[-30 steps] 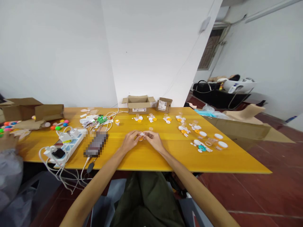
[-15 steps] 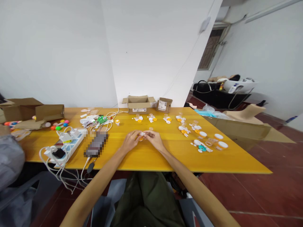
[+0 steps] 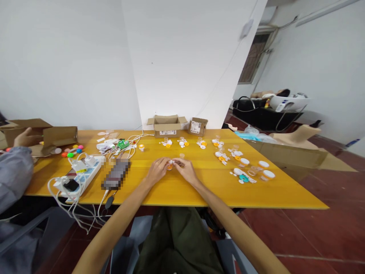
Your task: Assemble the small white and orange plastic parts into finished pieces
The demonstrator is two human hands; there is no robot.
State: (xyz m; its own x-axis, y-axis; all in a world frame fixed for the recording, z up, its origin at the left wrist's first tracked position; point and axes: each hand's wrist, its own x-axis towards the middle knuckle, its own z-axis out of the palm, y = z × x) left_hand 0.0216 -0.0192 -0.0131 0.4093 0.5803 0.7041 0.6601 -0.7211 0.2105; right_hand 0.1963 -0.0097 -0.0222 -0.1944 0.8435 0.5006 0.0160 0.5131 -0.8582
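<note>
My left hand (image 3: 157,170) and my right hand (image 3: 185,169) meet at the middle of the yellow table (image 3: 182,190). Together their fingertips pinch a small white and orange plastic part (image 3: 170,164) just above the tabletop. A tiny clear piece (image 3: 181,155) lies a little beyond my right fingers. Small groups of white and orange parts (image 3: 182,143) lie in a row farther back.
Two open cardboard boxes (image 3: 167,126) stand at the back edge. A power strip with chargers and cables (image 3: 81,171) and a phone (image 3: 115,174) lie left. White lids and a teal ring (image 3: 251,174) lie right. Another person's sleeve and hand (image 3: 17,160) reach toward boxes and coloured balls at far left.
My hands stay together on the small part, shifting only slightly. The other person's arm at the far left has moved up and back toward the cardboard boxes.
</note>
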